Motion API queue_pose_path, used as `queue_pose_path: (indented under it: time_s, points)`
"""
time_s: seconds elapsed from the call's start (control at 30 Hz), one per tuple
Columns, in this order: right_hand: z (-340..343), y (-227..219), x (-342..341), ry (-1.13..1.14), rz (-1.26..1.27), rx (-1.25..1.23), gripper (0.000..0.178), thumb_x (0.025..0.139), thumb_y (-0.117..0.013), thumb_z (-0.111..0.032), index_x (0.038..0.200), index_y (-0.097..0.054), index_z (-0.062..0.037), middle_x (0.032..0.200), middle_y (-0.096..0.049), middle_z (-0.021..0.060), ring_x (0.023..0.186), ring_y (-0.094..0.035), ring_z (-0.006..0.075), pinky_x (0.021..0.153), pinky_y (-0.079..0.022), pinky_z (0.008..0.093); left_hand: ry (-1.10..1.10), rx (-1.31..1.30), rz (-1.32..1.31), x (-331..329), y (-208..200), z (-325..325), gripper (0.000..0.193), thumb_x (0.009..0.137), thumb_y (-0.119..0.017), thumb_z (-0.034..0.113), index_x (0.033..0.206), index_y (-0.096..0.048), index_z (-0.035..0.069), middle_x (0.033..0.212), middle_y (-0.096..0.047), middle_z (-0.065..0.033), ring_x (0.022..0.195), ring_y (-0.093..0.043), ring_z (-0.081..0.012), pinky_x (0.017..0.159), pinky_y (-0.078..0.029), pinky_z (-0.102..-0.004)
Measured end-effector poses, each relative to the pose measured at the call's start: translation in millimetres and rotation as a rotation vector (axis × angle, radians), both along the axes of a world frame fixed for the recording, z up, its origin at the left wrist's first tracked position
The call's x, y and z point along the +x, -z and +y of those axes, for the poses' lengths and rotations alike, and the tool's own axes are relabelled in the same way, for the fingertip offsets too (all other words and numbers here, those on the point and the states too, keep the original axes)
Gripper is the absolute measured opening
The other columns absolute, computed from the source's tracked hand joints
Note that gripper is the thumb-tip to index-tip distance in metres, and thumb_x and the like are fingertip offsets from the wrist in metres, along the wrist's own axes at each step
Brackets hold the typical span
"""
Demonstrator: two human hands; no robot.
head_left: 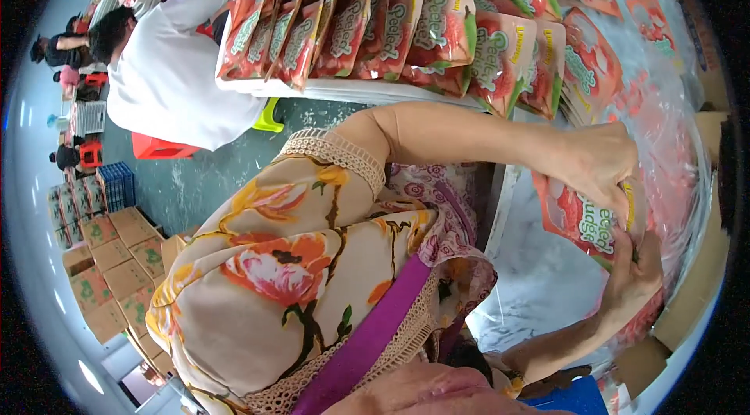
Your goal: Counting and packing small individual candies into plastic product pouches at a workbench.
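A red and green printed pouch (pixel 566 216) is held over a pale metal worktop (pixel 539 282). My left hand (pixel 601 165), on the arm higher in the head view, is closed on the pouch's upper edge. My right hand (pixel 637 270), on the lower arm, pinches the same edge close beside it. Whether the pouch's mouth is open is hidden by my fingers. Just past both hands spreads clear plastic sheeting (pixel 664 118) with pinkish-red pieces or packs showing through. A stack of similar pouches (pixel 578 75) lies beside my left forearm.
Rows of filled-looking pouches (pixel 351 32) crowd a white crate (pixel 336 91) beside my left arm. A person in a white top (pixel 172 63) sits on a red stool (pixel 160 147). Cardboard boxes (pixel 125 266) are stacked behind. A cardboard edge (pixel 695 290) borders the plastic.
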State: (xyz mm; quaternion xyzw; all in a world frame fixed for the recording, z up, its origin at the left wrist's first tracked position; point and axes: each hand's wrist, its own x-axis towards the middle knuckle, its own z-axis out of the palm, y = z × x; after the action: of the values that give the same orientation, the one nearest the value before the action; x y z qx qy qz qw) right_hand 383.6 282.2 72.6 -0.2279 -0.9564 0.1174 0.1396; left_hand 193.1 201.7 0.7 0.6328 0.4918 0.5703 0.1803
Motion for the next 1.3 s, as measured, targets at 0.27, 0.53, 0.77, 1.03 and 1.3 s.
queue_pose_path:
  time_s: [0.27,0.53,0.77,1.03,1.3]
  points:
    - [-4.5,13.0,-5.8,-0.044,-0.001,-0.181,0.018,0.082,-0.072,-0.009,0.09,-0.062,0.0041,0.073,-0.057,0.0053,0.066,-0.047,0.0099,0.059,-0.042,0.0273,-0.084,-0.006,-0.029,-18.1,18.4,-30.4,0.019,0.076,-0.074,0.025,0.088,-0.075,0.009,0.06,-0.06,-0.0136,0.047,-0.052,-0.0263,0.046,-0.04,-0.0356]
    - [-4.5,20.4,18.7,-0.104,-0.182,-0.093,0.02,0.082,-0.073,-0.005,0.095,-0.063,0.0052,0.073,-0.06,0.0038,0.066,-0.052,0.0101,0.057,-0.046,0.0273,0.121,-0.067,-0.012,-39.7,21.2,-41.2,0.028,0.084,-0.066,0.031,0.096,-0.072,0.006,0.074,-0.067,-0.0137,0.065,-0.064,-0.0215,0.058,-0.047,-0.0347]
    - [-13.4,25.2,28.2,0.228,0.193,-0.436,0.025,0.077,-0.071,0.003,0.102,-0.069,0.0009,0.076,-0.064,0.0054,0.068,-0.057,0.0096,0.06,-0.049,0.0276,-0.118,-0.144,0.837,-125.2,11.8,1.9,0.031,0.08,-0.067,0.025,0.105,-0.066,0.006,0.098,-0.067,-0.0115,0.089,-0.064,-0.0272,0.073,-0.052,-0.0391]
    - [-8.3,42.9,17.8,0.439,0.366,-0.556,0.019,0.083,-0.068,-0.001,0.102,-0.071,0.0017,0.08,-0.068,0.0049,0.07,-0.061,0.0079,0.057,-0.054,0.0265,0.218,-0.931,1.489,-123.1,46.3,38.7,0.041,0.063,-0.081,0.022,0.102,-0.069,0.017,0.096,-0.068,-0.0066,0.099,-0.063,-0.0283,0.073,-0.053,-0.0421]
    - [-10.4,40.6,-33.8,0.32,0.455,-0.68,0.023,0.085,-0.067,-0.006,0.107,-0.069,0.001,0.077,-0.069,0.006,0.064,-0.062,0.008,0.053,-0.053,0.0249,0.47,-0.859,1.351,-160.7,-15.5,-28.6,0.033,0.062,-0.072,0.005,0.093,-0.065,0.011,0.09,-0.061,-0.005,0.093,-0.057,-0.0287,0.086,-0.046,-0.0408]
